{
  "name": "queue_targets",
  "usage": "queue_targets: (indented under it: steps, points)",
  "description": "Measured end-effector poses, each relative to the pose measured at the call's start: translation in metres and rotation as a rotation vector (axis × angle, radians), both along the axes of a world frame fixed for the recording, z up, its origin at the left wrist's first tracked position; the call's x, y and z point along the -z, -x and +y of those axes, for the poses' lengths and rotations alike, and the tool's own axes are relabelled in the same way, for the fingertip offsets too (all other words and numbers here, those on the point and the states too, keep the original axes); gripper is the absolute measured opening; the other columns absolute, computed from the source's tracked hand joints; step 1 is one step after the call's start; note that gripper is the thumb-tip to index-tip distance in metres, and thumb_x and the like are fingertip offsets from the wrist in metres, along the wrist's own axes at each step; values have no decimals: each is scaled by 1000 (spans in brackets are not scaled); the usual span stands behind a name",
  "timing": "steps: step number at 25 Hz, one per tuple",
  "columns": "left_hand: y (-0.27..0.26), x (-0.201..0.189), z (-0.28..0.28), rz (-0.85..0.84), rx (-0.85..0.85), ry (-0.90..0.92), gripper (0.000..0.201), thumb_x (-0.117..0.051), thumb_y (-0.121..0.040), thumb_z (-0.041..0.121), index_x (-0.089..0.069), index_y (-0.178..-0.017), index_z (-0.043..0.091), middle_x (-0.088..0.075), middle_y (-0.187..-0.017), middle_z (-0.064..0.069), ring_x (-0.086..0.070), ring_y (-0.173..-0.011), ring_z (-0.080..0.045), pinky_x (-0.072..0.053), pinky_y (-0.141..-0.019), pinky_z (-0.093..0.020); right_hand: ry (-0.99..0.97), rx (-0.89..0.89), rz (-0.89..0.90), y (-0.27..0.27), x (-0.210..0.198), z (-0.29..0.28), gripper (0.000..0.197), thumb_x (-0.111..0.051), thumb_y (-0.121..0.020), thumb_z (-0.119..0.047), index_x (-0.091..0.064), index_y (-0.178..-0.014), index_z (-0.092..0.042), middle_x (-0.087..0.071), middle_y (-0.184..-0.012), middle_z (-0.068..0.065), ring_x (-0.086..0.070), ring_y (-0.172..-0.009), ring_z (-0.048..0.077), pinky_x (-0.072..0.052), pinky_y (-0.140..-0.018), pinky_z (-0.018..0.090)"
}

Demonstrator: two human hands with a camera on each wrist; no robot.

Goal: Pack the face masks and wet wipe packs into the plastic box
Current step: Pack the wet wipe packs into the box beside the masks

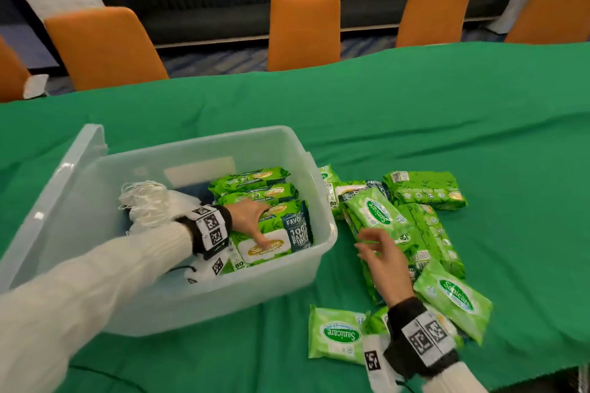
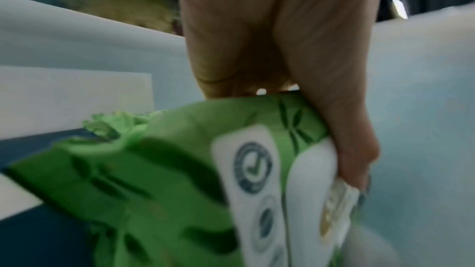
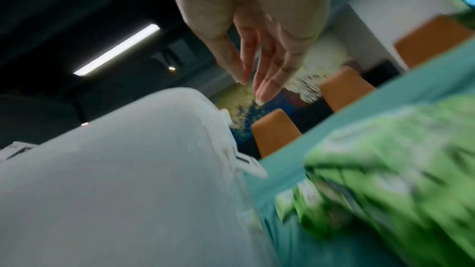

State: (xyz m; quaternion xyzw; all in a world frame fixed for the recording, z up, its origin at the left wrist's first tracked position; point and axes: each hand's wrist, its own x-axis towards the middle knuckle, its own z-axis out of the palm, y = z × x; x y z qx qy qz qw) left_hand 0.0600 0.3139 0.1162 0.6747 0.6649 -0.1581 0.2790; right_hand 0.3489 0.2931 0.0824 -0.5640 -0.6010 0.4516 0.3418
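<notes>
From the head camera, the clear plastic box (image 1: 105, 188) sits on the green tablecloth (image 1: 415, 112). Inside it, on the right side, green wet wipe packs (image 1: 255, 182) lie in a row. The nearest big green wet wipe pack (image 1: 277, 234) has a white lid that says "Sanicare" in gold, and a dark blue end with "100%" and "BAMB FIBE". A small "80" shows at its corner. The left hand (image 1: 250, 217) is down in the box with its fingers and thumb curled round this pack, holding it. A bunch of white face masks (image 1: 147, 201) with stringy loops lies in the box behind the left wrist.

On the cloth just right of the box is a pile of green packs (image 1: 424, 210). A lighter green small pack (image 1: 376, 210) on top says "Sanicare". Another light green pack (image 1: 335, 335) lies alone near the front, also saying "Sanicare". The right hand (image 1: 381, 260) hovers over the pile with loose fingers, holding nothing. Orange chairs (image 1: 303, 25) stand behind the table.

The left wrist camera shows the hand (image 2: 295, 58) close up, its thumb (image 2: 354, 149) pressed on the white lid of the pack (image 2: 154, 170). A round tick badge shows on the pack, but its words are too blurry to read.

The right wrist camera shows straight, empty fingers (image 3: 267, 80) above the box's outer wall (image 3: 128, 170), with blurry green packs (image 3: 385, 170) to the right.
</notes>
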Motion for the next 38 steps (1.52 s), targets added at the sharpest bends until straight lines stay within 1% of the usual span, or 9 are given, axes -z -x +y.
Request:
queue_targets:
  steps: [3, 6, 9, 12, 18, 23, 28, 34, 38]
  points:
    - [-13, 25, -14, 68, 85, -103, 90, -79, -67, 50, -38, -133, 4, -43, -129, -13, -40, -110, -21, -40, -97, -32, -442, -97, -156, 25, -40, 16, 23, -54, -88, 2, -60, -107, -8, -61, -111, 5, -56, -101, 16, -48, -91, 32]
    - [-14, 46, -24, 254, 218, -221, 108, -73, -69, 56, -16, -146, 8, -18, -153, -14, -22, -134, -26, -25, -114, -41, -589, -398, -460, 44, -69, 41, 22, -52, -91, -6, -63, -108, -12, -55, -124, 7, -46, -119, 21, -36, -101, 31]
    - [-3, 50, -24, 338, 260, -150, 129, -63, -71, 66, 47, -129, 31, 40, -143, -16, 30, -134, -40, 0, -108, -68, -427, -436, -468, 43, -73, 49, 27, -49, -94, -12, -61, -118, -16, -48, -139, 5, -41, -128, 20, -29, -108, 31]
    - [-3, 60, -19, 327, 218, -49, 122, -57, -73, 69, 40, -131, 23, 43, -143, -20, 36, -125, -44, -4, -105, -74, -289, -231, -390, 0, -30, 27, 30, -51, -92, -6, -58, -121, -9, -56, -130, 10, -50, -122, 23, -37, -104, 32]
    - [-8, 60, -13, 289, 178, 12, 120, -57, -75, 65, 38, -132, 20, 48, -139, -18, 34, -131, -46, -2, -105, -72, 117, -272, -855, -111, 55, -49, 44, -58, -87, -13, -48, -129, -14, -47, -132, 8, -41, -126, 26, -36, -103, 33]
    - [-9, 61, -14, 248, 147, 15, 122, -66, -77, 52, 38, -132, 22, 50, -137, -15, 38, -128, -43, 1, -104, -71, -144, -810, -1296, -118, 89, -78, 122, -86, -28, -20, -38, -140, -13, -46, -139, 21, -46, -127, 35, -35, -101, 46]
    - [-11, 60, -17, 268, 133, 6, 112, -62, -84, 47, 34, -138, 23, 47, -140, -15, 34, -132, -44, -6, -107, -71, -343, -1039, -1413, -99, 88, -33, 106, -59, -82, -12, 29, -142, -19, -2, -153, 29, 10, -141, 37, 7, -113, 44]
    - [-2, 30, -10, 146, 155, 80, 123, -57, -68, 76, 27, -143, 26, 34, -150, -13, 22, -141, -38, -5, -112, -66, -136, -780, -998, -109, 41, -20, 136, -82, -59, -40, 23, -144, -25, -28, -144, 18, -28, -132, 30, -17, -116, 37]
    - [-10, -54, -5, -283, -80, -219, 125, -38, -54, 95, -13, -152, 22, -12, -159, -10, -13, -146, -22, -13, -116, -31, -50, -477, -340, -117, -31, -7, 127, -83, -60, -36, 14, -141, -35, -5, -154, -6, -11, -138, 0, -7, -108, 2]
